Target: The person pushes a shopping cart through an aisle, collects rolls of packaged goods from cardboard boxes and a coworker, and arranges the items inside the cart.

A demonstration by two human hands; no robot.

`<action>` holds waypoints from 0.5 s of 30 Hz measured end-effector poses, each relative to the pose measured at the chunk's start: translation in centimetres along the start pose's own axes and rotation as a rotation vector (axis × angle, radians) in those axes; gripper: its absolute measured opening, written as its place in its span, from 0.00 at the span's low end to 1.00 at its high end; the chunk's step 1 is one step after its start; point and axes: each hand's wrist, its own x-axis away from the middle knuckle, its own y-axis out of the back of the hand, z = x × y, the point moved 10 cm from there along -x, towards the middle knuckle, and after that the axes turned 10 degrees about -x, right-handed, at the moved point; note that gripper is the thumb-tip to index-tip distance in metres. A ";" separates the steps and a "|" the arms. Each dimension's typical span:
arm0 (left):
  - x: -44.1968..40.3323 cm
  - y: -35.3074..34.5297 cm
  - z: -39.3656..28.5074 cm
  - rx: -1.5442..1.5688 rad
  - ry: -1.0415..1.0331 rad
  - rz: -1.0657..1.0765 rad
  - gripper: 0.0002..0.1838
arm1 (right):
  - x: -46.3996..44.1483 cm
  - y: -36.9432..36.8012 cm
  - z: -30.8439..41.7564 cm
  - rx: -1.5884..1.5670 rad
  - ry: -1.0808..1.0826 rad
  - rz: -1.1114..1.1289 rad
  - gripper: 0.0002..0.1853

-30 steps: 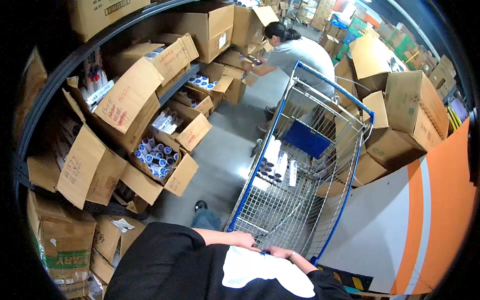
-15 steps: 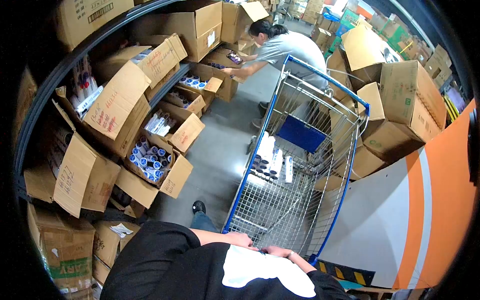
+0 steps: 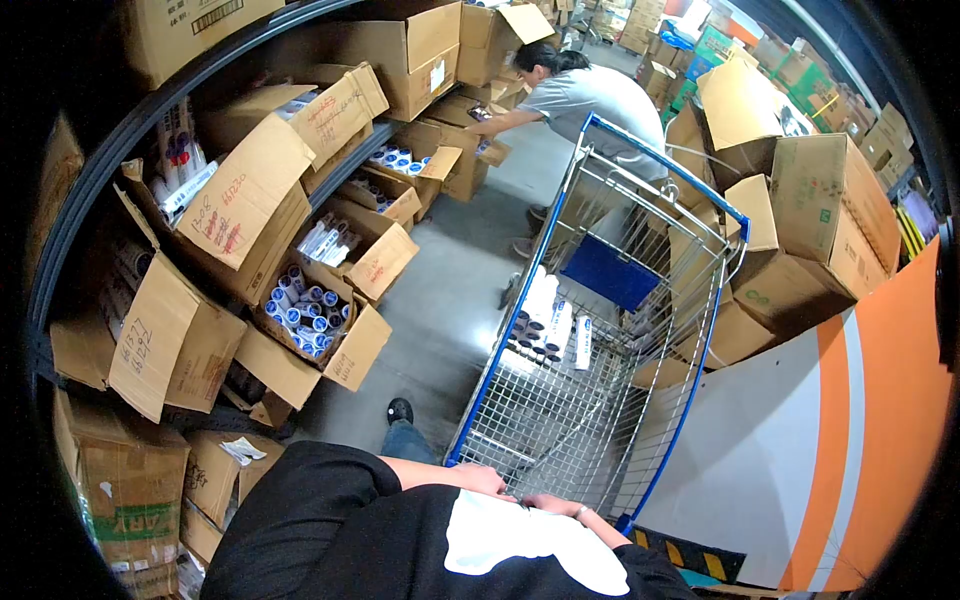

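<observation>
A wire shopping cart (image 3: 590, 432) with blue edges stands right in front of me. My left hand (image 3: 482, 481) is closed over its near handle bar, the fingers partly out of sight. Beside it my right hand (image 3: 552, 504) lies curled on the same bar, close to the left one. Inside the cart, toward the far left, several white rolls (image 3: 545, 318) with dark ends lie in a pile, and a single white roll (image 3: 583, 342) is a little apart from them.
Open cartons line the left shelf (image 3: 95, 195); one carton (image 3: 352, 340) holds blue-ended rolls. Beyond the cart a co-worker (image 3: 600, 105) bends toward the boxes. Big cartons (image 3: 825, 215) are stacked at right, near an orange and white panel (image 3: 850, 420).
The view has turned slightly, so the shelf and cartons sit a little farther right. The co-worker's hands have shifted at the carton. My hands stay on the cart.
</observation>
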 end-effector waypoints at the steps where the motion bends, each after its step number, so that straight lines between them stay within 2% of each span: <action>1: 0.0 0.1 -0.1 -0.001 -0.007 -0.004 0.35 | -0.2 -0.1 -0.2 0.007 0.001 0.014 0.29; 3: 0.4 0.1 -0.2 0.000 -0.008 -0.005 0.35 | -0.5 -0.4 -0.5 0.014 0.006 0.033 0.30; 5: 0.7 0.8 -0.8 -0.106 -0.018 -0.045 0.27 | -0.6 0.3 -0.7 -0.013 0.037 -0.054 0.27; 6: 0.2 0.3 -0.2 -0.106 -0.005 -0.041 0.27 | -0.6 0.1 -0.5 -0.012 0.048 -0.046 0.27; 8: 0.1 1.5 -3.7 -0.617 -0.395 -0.450 0.17 | 0.3 0.7 -0.1 -0.026 0.040 -0.160 0.20; 9: 0.4 2.3 -4.1 -0.620 -0.391 -0.448 0.17 | 1.1 0.9 0.2 -0.025 0.046 -0.160 0.20; 11: 4.6 8.4 -5.0 -0.403 -0.437 -0.847 0.10 | 1.1 1.0 0.7 -0.044 0.050 -0.210 0.17; 13: 7.7 12.2 -5.3 -0.364 -0.469 -1.068 0.09 | 2.3 1.2 1.4 -0.029 0.069 -0.232 0.18; 14: 10.2 16.0 -2.8 -0.293 -0.483 -1.255 0.06 | 1.8 1.1 2.4 -0.039 0.092 -0.263 0.19; 15: 11.1 16.5 -3.0 -0.290 -0.501 -1.278 0.04 | 2.2 1.1 1.9 -0.009 0.094 -0.277 0.20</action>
